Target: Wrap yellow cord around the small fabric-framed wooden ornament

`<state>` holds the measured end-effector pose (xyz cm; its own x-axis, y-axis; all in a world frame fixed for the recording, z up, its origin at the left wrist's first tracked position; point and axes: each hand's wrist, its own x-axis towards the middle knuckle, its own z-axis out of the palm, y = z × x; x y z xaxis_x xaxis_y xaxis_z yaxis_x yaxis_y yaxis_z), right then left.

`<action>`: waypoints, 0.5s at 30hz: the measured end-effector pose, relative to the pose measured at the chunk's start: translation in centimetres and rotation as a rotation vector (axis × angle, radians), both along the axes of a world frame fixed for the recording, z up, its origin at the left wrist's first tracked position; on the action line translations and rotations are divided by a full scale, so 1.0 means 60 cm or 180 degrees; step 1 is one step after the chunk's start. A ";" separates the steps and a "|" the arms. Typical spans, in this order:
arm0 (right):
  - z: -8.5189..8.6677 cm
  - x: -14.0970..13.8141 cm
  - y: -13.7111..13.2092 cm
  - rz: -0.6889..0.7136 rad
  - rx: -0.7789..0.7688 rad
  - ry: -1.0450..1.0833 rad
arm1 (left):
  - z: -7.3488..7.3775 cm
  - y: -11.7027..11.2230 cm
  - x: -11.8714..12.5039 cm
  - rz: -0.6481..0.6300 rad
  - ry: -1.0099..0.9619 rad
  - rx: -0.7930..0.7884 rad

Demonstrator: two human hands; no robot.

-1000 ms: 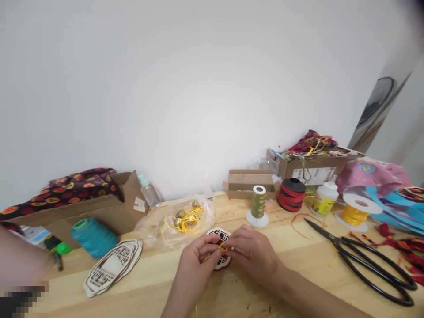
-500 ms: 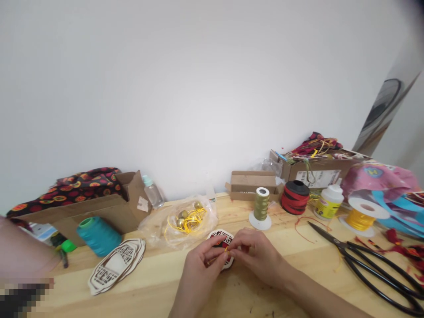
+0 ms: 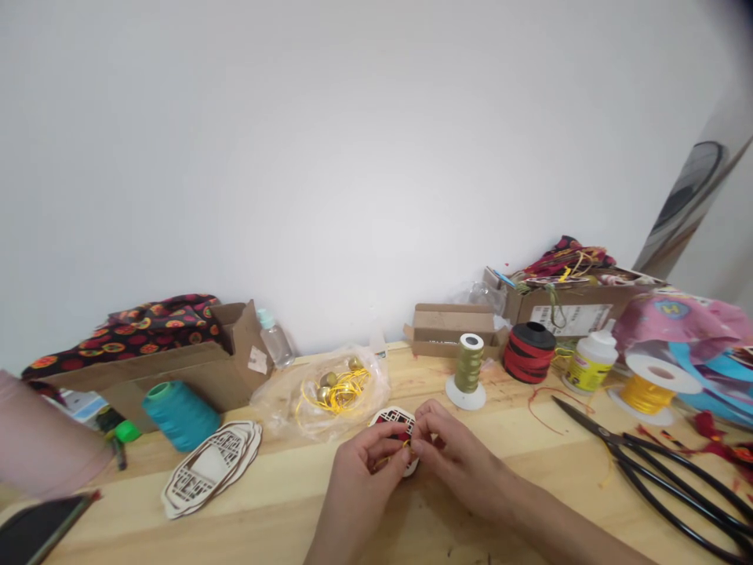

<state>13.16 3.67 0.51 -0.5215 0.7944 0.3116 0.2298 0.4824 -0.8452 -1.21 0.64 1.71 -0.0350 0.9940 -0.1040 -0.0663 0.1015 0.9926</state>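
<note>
My left hand [image 3: 363,471] and my right hand [image 3: 456,455] meet fingertip to fingertip over a small white cut-out ornament [image 3: 393,418] with red and black cloth behind it, which lies on the wooden table [image 3: 282,502]. Both hands pinch a thin yellow cord [image 3: 393,453] at the ornament's front edge. The fingers of both hands are curled closed. A clear bag of yellow cord and gold beads [image 3: 329,388] lies just behind and left of the hands.
A stack of white cut-out shapes [image 3: 212,471], a teal thread cone [image 3: 180,414] and a cardboard box [image 3: 153,369] sit left. An olive spool [image 3: 468,369], red-black spool [image 3: 529,351], glue bottle [image 3: 591,361], yellow spool [image 3: 647,386] and black scissors [image 3: 659,471] sit right. Another person's pink sleeve [image 3: 41,443] is far left.
The view has drifted slightly, so table items sit a little higher and right. My hands stay together on the cord and ornament, fingers shifting slightly.
</note>
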 end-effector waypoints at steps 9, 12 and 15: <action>0.008 0.009 -0.010 0.0281 -0.0045 -0.0155 | 0.002 -0.004 0.002 -0.0057 0.0188 0.0130; 0.011 0.010 -0.005 0.0267 -0.0128 -0.0184 | 0.003 -0.003 0.000 0.0038 0.0200 0.0113; 0.021 0.013 0.001 0.0426 -0.0402 0.0041 | 0.005 -0.001 -0.003 0.0109 0.0167 0.0089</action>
